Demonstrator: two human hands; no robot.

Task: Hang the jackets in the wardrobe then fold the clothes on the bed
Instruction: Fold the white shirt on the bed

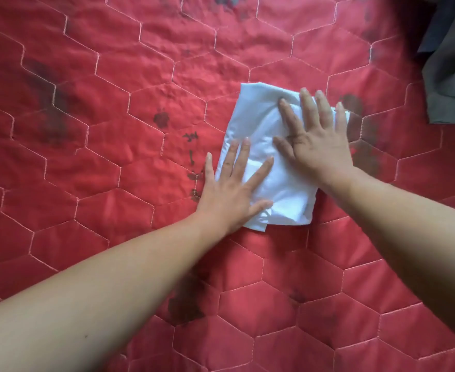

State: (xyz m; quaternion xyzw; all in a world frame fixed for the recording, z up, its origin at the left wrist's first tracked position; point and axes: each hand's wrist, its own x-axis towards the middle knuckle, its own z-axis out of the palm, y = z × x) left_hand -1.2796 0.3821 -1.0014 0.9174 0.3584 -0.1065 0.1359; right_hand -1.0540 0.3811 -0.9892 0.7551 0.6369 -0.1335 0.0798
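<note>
— While left hand (226, 197) and right hand (320, 140) press it, where's the folded white garment (288, 191)?
— Flat on red quilt (113, 130). Fingers straight, spread wide. Grey cloth (451, 76) well apart, upper right.

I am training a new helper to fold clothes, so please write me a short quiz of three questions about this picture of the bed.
1. True or false: the left hand lies open on the folded white cloth on the red quilted bedspread.
2. Where is the dark grey garment? A: top right of the picture, apart from the cloth. B: under the cloth. C: between the hands.
3. Fill in: the right hand has ___ fingers, not curled.
Key: 1 true; 2 A; 3 straight.
</note>
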